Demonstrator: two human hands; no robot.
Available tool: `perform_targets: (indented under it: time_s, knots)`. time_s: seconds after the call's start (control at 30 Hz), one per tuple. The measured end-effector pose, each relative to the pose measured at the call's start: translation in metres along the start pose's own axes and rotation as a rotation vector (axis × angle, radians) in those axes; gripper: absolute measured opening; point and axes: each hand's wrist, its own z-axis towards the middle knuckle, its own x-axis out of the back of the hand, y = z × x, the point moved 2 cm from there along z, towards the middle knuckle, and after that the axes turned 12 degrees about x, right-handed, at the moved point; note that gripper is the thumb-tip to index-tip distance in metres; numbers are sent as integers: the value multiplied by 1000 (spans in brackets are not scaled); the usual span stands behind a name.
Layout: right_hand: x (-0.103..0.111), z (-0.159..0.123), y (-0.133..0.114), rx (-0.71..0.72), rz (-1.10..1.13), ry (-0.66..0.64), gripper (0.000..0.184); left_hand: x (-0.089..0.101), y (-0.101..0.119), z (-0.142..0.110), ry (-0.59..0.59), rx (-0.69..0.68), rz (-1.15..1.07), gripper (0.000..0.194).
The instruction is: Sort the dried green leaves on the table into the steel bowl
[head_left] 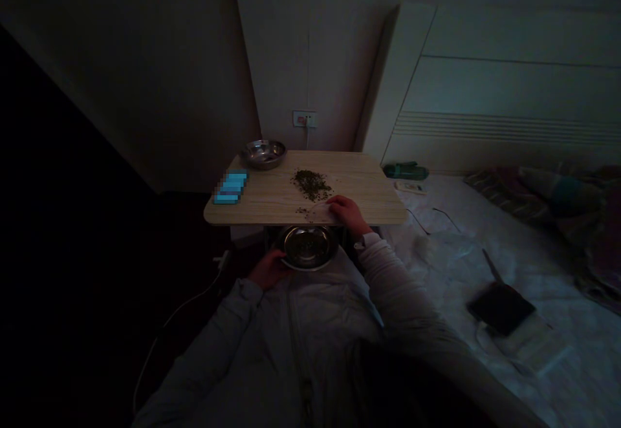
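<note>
My left hand grips the left rim of a metal bowl held just below the front edge of a small wooden table. My right hand rests on the table's front edge, fingers curled over a pale card or paper that lies flat there. A pile of dark dried bits sits in the middle of the table, with a few loose bits trailing toward the card. The room is very dim.
A second metal bowl stands at the table's back left. A blurred blue object lies at the left edge. A bed with a dark pouch and a remote lies to the right. A wall socket is behind.
</note>
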Motion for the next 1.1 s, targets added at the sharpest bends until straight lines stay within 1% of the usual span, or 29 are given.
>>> perform_targets:
  time_s: [0.1, 0.27, 0.47, 0.63, 0.73, 0.87, 1.03, 1.1]
  knots:
    - [-1, 0, 1, 5, 11, -5, 20, 2, 0, 3, -16, 14, 0, 35]
    - [-1, 0, 0, 0, 3, 24, 20, 0, 0, 1, -30, 13, -1, 41]
    - [-1, 0, -1, -40, -12, 15, 24, -1, 0, -1, -3, 16, 11, 29]
    - [-1, 1, 0, -13, -11, 18, 21, -2, 0, -1, 0, 9, 8, 37]
    - [-1, 1, 1, 7, -3, 1, 20, -3, 0, -2, 10, 8, 1, 36]
    - [-1, 1, 1, -21, -11, -9, 21, -2, 0, -1, 4, 10, -2, 31]
    - [-1, 0, 0, -27, -16, 9, 25, -1, -1, 0, 0, 13, -8, 37]
    - [-1, 0, 0, -26, -13, 7, 25, -2, -1, 0, -1, 9, -3, 34]
